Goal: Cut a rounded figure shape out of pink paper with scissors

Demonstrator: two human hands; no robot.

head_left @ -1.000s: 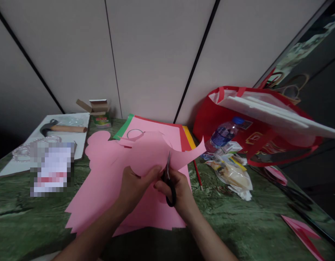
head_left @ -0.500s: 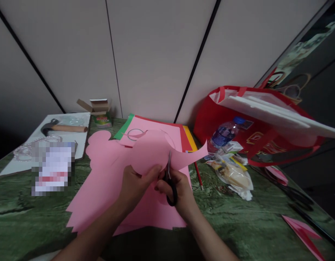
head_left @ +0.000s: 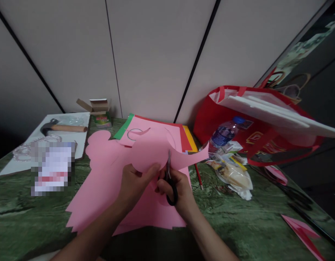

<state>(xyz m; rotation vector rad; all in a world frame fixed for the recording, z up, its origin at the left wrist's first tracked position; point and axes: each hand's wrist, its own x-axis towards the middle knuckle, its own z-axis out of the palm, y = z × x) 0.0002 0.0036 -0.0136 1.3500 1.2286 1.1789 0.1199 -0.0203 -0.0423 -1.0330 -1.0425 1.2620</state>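
My left hand (head_left: 136,185) pinches the lower edge of a rounded pink paper piece (head_left: 151,150) held up above the table. My right hand (head_left: 178,190) grips black-handled scissors (head_left: 169,179), blades pointing up into the paper just right of my left thumb. A curved pink strip (head_left: 193,156) hangs off to the right of the blades. Under both hands lies a large pink sheet (head_left: 107,181) with cut outlines, on a stack of green, red and yellow sheets (head_left: 187,139).
A red bag (head_left: 238,130) with white boards stands at the right, a water bottle (head_left: 224,134) and wrappers (head_left: 232,174) before it. A red pencil (head_left: 197,175) lies beside the sheets. Far left: a hammer (head_left: 62,127) on a white board, a small open box (head_left: 98,108). Pink scrap (head_left: 303,232) lies near right.
The scissors have cut a little further up the pink piece, and the loose strip on the right has swung slightly outward. Both hands stay in nearly the same place.
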